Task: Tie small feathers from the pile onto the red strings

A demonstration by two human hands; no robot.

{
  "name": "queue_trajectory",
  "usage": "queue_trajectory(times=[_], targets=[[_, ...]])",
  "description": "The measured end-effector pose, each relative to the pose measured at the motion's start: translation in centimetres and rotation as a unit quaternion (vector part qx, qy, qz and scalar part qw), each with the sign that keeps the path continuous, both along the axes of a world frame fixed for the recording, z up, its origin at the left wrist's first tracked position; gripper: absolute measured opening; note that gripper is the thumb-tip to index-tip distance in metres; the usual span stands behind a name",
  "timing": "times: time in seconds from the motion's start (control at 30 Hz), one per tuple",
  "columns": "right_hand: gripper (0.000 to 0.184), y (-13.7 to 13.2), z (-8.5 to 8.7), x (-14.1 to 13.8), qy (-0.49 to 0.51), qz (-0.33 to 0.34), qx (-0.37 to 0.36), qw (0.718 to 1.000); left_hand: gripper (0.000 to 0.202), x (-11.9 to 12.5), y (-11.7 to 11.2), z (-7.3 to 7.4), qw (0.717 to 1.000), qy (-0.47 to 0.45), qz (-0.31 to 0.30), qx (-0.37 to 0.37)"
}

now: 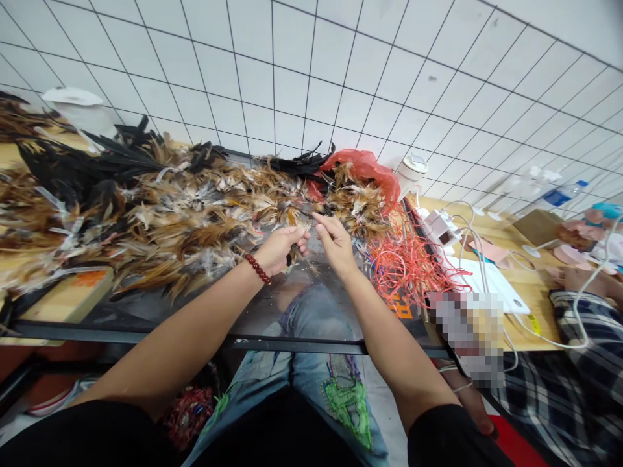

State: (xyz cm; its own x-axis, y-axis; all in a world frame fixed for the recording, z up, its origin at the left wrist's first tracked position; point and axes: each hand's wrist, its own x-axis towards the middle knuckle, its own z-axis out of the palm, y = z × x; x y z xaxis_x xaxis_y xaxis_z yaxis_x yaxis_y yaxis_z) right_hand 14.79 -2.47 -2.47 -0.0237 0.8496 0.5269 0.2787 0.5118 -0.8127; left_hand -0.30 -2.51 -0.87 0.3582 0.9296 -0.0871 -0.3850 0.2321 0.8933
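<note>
My left hand [281,248], with a red bead bracelet on the wrist, is closed around a small bunch of brown feathers over the glass table [204,327]. My right hand [335,241] is just beside it, its fingers pinched on a thin feather tip that reaches toward the left hand. Both hands hover at the near edge of a wide pile of brown and black feathers [160,207] spread across the table's left and middle.
A red plastic bag [365,170] with feathers lies behind my right hand. Tangled red strings [409,263] sit to the right. Farther right a wooden table [530,285] holds white cables, a white cup [411,172] and another person's plaid sleeve [584,363].
</note>
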Motion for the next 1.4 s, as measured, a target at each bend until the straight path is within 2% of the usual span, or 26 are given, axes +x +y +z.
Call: queue_trajectory(times=[0.17, 0.4, 0.53, 0.77, 0.93, 1.17, 1.3, 1.4], targets=[[0.036, -0.4, -0.1, -0.2, -0.083, 0.010, 0.049, 0.995, 0.018, 0.1, -0.2, 0.2, 0.999, -0.031, -0.020, -0.034], [0.033, -0.4, -0.4, -0.1, -0.118, -0.005, 0.050, 0.992, 0.020, 0.1, 0.0, -0.3, 1.000, -0.003, 0.011, 0.007], [0.035, 0.0, -0.7, 0.0, -0.087, -0.006, 0.030, 0.996, 0.020, 0.2, 0.0, -0.4, 0.999, 0.008, 0.033, 0.030], [0.039, 1.2, -1.5, 0.5, 0.003, 0.019, -0.061, 0.998, 0.015, 0.4, 0.0, -0.5, 0.997, 0.041, 0.038, 0.053], [0.038, 0.7, -0.7, 0.5, 0.010, 0.069, -0.067, 0.995, 0.014, 0.4, -0.1, -0.5, 0.998, 0.042, 0.013, 0.053], [0.027, 0.3, 0.0, 0.7, 0.041, 0.081, -0.092, 0.992, 0.013, 0.4, -0.2, -0.5, 0.996, 0.050, -0.030, 0.066], [0.021, -0.1, 0.7, 1.0, 0.029, 0.079, -0.056, 0.995, 0.014, 0.2, -0.3, -0.2, 0.989, 0.084, -0.057, 0.109], [0.024, -0.3, 1.3, 0.6, 0.006, 0.055, -0.023, 0.998, 0.018, 0.0, -0.2, 0.1, 0.984, 0.109, -0.048, 0.134]])
